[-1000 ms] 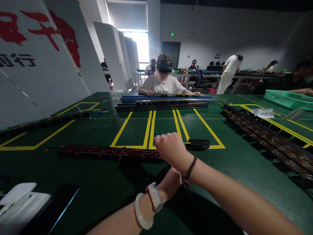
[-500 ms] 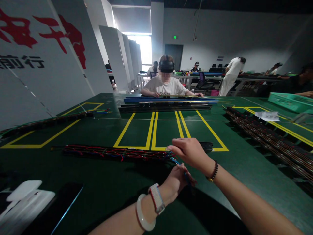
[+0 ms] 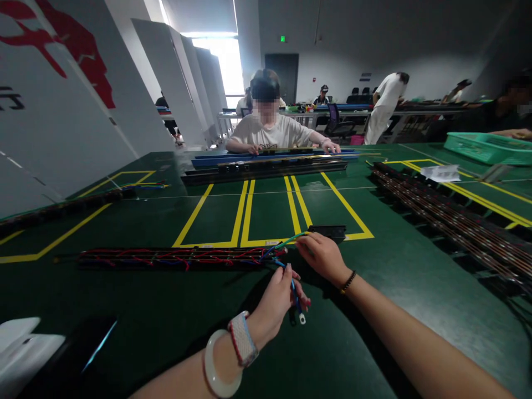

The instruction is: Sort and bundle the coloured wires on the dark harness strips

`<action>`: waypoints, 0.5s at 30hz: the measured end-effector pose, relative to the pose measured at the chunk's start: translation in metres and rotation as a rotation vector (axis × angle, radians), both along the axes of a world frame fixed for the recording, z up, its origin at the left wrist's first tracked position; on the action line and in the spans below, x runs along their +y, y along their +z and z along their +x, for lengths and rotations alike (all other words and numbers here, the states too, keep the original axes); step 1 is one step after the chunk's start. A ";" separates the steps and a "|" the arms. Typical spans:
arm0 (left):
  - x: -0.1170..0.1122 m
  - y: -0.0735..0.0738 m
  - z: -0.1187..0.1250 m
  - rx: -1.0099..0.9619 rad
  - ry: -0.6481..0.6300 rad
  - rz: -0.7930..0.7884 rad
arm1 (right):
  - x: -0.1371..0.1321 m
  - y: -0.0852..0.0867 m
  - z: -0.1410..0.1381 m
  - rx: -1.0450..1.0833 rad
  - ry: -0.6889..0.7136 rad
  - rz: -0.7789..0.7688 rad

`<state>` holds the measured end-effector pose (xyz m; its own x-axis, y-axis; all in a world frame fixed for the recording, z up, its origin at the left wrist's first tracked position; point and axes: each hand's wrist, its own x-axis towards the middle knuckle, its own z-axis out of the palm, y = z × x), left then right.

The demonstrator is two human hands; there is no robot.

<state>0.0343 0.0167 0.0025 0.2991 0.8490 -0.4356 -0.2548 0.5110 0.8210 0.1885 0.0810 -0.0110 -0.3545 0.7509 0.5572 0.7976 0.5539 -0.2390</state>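
A long black rail (image 3: 174, 259) with red and blue wires laced along it lies across the green table. From its right end, a blue cable (image 3: 296, 293) with a metal ring lug at its tip runs through my left hand (image 3: 277, 296), whose thumb and fingers are closed on it. My right hand (image 3: 323, 256) pinches a green-yellow wire (image 3: 291, 240) coming off the same end. Behind my right hand sits a short black channel piece (image 3: 330, 231), partly covered by the fingers.
Across the table (image 3: 199, 332), a person (image 3: 266, 122) handles blue and black rails (image 3: 266, 169). A bundle of copper-coloured rods (image 3: 449, 221) lies at right, near a green basket (image 3: 490, 147). White objects (image 3: 31, 349) and a dark flat device (image 3: 89, 346) lie at lower left.
The view has shifted slightly. My right hand, earlier above the rail's end, now holds the green-yellow wire out to the right. My left hand still holds the blue cable, its lug now visible.
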 end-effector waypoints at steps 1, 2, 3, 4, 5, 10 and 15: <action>0.001 0.001 -0.002 0.050 -0.034 0.001 | 0.001 0.001 0.002 -0.066 -0.016 0.072; 0.003 0.003 -0.004 0.104 -0.078 0.003 | 0.002 0.002 0.005 -0.117 -0.044 0.132; 0.005 0.005 -0.008 0.159 -0.128 0.007 | 0.004 0.003 0.007 -0.154 -0.072 0.174; 0.007 0.007 -0.011 0.208 -0.188 0.011 | 0.006 0.003 0.009 -0.177 -0.097 0.195; 0.010 0.009 -0.016 0.252 -0.250 0.015 | 0.008 0.003 0.011 -0.191 -0.117 0.198; 0.029 0.011 -0.043 0.431 -0.565 0.006 | 0.019 0.000 0.018 -0.203 -0.129 0.098; 0.052 0.014 -0.063 0.466 -0.816 -0.005 | 0.020 0.001 0.021 -0.187 -0.106 0.045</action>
<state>-0.0283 0.0683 0.0166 0.5955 0.4520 -0.6642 0.5374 0.3904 0.7475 0.2091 0.1011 -0.0102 -0.3750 0.7655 0.5229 0.8802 0.4710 -0.0583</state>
